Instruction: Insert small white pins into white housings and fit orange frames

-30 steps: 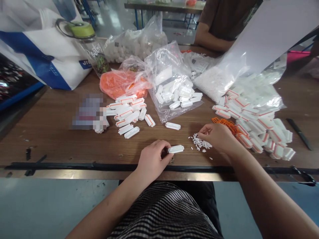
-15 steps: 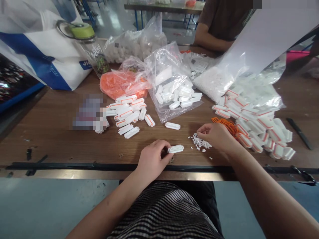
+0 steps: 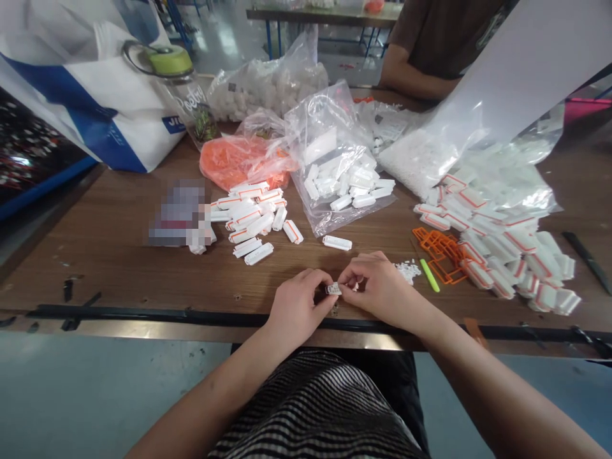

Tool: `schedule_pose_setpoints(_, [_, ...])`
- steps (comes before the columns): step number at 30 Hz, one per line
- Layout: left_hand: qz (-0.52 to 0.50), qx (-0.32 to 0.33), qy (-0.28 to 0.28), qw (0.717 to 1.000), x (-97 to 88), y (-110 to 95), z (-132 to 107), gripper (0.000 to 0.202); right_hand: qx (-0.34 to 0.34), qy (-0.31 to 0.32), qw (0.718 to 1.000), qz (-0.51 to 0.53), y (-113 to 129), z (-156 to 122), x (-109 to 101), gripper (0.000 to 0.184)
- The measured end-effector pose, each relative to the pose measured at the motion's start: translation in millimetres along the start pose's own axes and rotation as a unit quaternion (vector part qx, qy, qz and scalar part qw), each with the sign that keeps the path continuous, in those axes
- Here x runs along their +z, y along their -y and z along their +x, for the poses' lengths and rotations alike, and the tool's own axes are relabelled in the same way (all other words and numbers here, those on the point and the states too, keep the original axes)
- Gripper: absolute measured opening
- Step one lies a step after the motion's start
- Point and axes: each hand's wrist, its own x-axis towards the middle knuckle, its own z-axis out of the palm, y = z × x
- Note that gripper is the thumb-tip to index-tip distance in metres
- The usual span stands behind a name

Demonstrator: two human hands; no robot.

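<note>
My left hand (image 3: 296, 303) grips a white plastic connector (image 3: 333, 289) just above the wooden table's (image 3: 119, 255) front edge. My right hand (image 3: 377, 287) meets it from the right, fingers pinched against the connector's other end; whether a small piece sits in that pinch is hidden. A little heap of tiny white pieces (image 3: 407, 270) lies just right of my right hand. A single white connector (image 3: 337, 242) lies on the table behind my hands.
Piles of white connectors with orange trim lie at left (image 3: 251, 217) and right (image 3: 502, 242). Orange frames (image 3: 440, 248) and a green stick (image 3: 429, 275) sit by the right pile. Clear bags of parts (image 3: 339, 172), a jar (image 3: 184, 89) and a white-blue bag (image 3: 86, 102) stand behind. Another person (image 3: 430, 44) sits opposite.
My right hand has left the heap of tiny white pieces and moved left to the connector in my left hand. The green stick and orange frames now show.
</note>
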Motion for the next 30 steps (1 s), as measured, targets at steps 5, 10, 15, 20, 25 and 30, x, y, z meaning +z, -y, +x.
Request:
schedule_pose_setpoints(5, [0.004, -0.008, 0.003, 1.0, 0.1, -0.5, -0.4, 0.008, -0.032, 0.016, 0.999, -0.041, -3.8, 2.0, -2.1, 0.014])
schedule_pose_setpoints(10, [0.008, -0.024, 0.007, 1.0, 0.2, -1.2, 0.0, 0.009, -0.099, -0.003, 0.984, -0.15, 5.7, -7.3, -1.9, 0.028])
schedule_pose_setpoints(15, [0.0, -0.024, 0.004, 1.0, -0.3, -1.8, 0.0, 0.013, -0.117, -0.032, 0.966, -0.227, 15.7, -23.3, 6.9, 0.025])
schedule_pose_setpoints(20, [0.0, -0.011, 0.0, 1.0, -0.7, -0.8, 0.1, 0.009, 0.003, -0.063, 0.988, -0.142, -26.5, -17.8, -21.2, 0.026])
schedule_pose_setpoints(25, [0.004, 0.0, -0.002, 1.0, -1.3, 0.3, 0.5, 0.007, 0.156, 0.009, 0.987, -0.047, -75.0, -5.7, -52.4, 0.019])
schedule_pose_setpoints(30, [0.003, 0.0, -0.001, 1.0, -2.0, -0.3, 0.3, 0.009, 0.119, 0.043, 0.986, -0.104, -72.7, -1.3, -49.6, 0.019])
